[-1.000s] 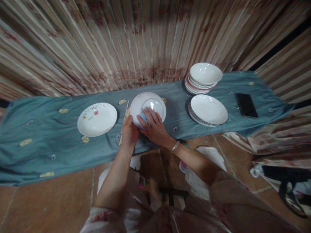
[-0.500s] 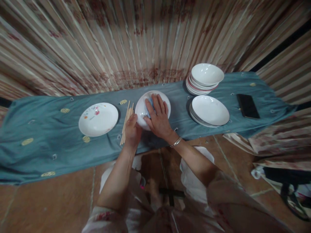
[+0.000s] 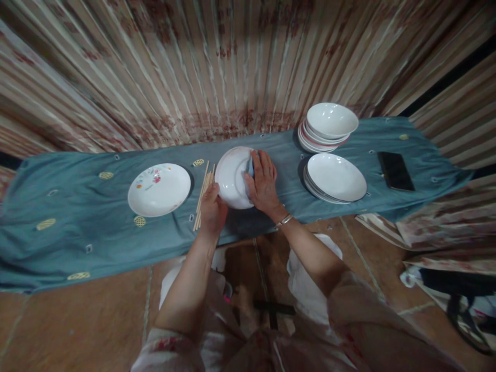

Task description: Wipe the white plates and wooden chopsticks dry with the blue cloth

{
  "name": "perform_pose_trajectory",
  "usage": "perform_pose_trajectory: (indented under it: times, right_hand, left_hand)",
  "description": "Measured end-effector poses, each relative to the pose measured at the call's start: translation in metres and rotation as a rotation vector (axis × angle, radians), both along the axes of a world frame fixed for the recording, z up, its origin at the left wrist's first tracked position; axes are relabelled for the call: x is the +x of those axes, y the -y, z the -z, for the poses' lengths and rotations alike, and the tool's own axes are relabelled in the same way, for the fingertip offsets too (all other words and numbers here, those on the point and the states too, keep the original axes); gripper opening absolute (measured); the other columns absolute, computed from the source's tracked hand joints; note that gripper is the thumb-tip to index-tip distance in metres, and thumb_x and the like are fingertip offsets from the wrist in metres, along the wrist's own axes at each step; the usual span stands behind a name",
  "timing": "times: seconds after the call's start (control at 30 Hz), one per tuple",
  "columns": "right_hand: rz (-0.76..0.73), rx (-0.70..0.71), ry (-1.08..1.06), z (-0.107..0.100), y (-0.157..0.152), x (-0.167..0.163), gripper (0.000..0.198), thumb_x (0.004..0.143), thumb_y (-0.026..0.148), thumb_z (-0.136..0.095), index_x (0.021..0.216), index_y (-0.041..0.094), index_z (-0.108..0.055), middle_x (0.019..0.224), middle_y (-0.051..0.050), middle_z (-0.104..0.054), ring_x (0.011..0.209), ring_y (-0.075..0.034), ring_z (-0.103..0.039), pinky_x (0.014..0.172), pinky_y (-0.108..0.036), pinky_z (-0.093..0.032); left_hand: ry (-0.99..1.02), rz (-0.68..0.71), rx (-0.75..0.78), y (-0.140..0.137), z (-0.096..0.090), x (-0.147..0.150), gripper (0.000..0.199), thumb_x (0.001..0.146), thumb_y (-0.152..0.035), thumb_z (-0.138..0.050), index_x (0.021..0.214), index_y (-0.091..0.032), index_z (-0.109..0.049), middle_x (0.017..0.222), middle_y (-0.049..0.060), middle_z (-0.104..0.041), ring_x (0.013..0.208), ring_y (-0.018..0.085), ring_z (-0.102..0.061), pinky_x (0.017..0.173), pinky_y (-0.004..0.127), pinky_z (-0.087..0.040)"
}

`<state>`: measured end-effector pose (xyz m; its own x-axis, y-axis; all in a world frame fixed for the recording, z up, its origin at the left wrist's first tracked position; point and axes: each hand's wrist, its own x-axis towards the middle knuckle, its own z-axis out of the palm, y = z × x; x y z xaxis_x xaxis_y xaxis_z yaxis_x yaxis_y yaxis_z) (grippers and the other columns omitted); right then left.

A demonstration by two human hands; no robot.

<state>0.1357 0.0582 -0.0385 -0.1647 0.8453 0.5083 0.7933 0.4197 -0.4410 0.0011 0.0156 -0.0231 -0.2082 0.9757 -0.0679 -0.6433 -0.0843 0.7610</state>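
A white bowl is held over the middle of the table, its rounded outer side turned up towards me. My left hand grips its near left rim, thumb on the outside. On the right side of the bowl, my right hand presses a blue cloth against the surface, fingers close together and curved over the side. Most of the cloth is hidden under that hand. Just left of the bowl lie several wooden chopsticks, partly behind my left hand.
A flowered white plate lies on the left of the blue-green tablecloth. To the right stand a stack of white bowls, a stack of white plates and a dark flat device. A pleated curtain hangs behind.
My right hand has slid with the blue cloth from the middle of the bowl to its right side. The left hand keeps its hold, and the bowl looks slightly tilted.
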Motion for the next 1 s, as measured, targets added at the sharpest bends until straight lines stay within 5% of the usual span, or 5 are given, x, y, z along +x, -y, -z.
perform_pose_trajectory:
  times: [0.47, 0.73, 1.0]
  right_hand:
    - [0.013, -0.038, -0.174, 0.029, 0.025, 0.002, 0.070, 0.101, 0.046, -0.025, 0.155, 0.005, -0.009, 0.161, -0.025, -0.016, 0.153, -0.027, -0.010, 0.120, -0.054, -0.025]
    - [-0.037, 0.046, -0.040, 0.034, 0.034, 0.002, 0.074, 0.100, 0.046, -0.030, 0.157, 0.017, 0.007, 0.164, -0.019, -0.005, 0.153, -0.030, -0.004, 0.119, -0.056, -0.025]
    - [-0.188, -0.006, 0.111, 0.023, 0.043, -0.003, 0.067, 0.100, 0.045, -0.033, 0.154, 0.008, -0.020, 0.160, -0.023, -0.023, 0.153, -0.028, -0.007, 0.120, -0.055, -0.022]
  left_hand:
    - [-0.004, -0.040, 0.005, -0.003, 0.001, -0.001, 0.026, 0.085, -0.028, -0.061, 0.106, -0.017, -0.071, 0.119, 0.008, -0.072, 0.129, 0.024, -0.055, 0.113, 0.038, -0.041]
    - [-0.014, -0.067, -0.010, -0.007, 0.006, -0.005, 0.027, 0.083, -0.029, -0.063, 0.105, -0.016, -0.070, 0.120, 0.010, -0.071, 0.132, 0.026, -0.052, 0.115, 0.038, -0.038]
    - [0.027, -0.011, -0.006, -0.010, 0.003, -0.004, 0.027, 0.083, -0.030, -0.062, 0.105, -0.014, -0.070, 0.118, 0.012, -0.072, 0.131, 0.025, -0.054, 0.115, 0.039, -0.038]
